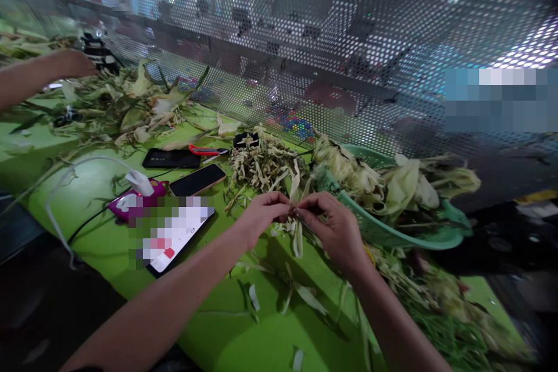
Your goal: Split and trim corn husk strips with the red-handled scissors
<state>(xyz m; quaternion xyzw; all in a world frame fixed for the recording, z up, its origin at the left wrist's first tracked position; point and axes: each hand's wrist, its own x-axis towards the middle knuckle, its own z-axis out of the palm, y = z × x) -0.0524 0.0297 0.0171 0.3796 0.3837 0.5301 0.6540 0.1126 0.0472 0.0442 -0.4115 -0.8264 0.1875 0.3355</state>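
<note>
Pinching a husk (297,239) together in the head view, the left hand (271,212) and right hand (335,225) meet, each grip closed on it above the desk (244,340). A green basket (392,236) of husks (403,189) stands right of them; scraps (261,167) lie just beyond, near a phone (198,179).
</note>
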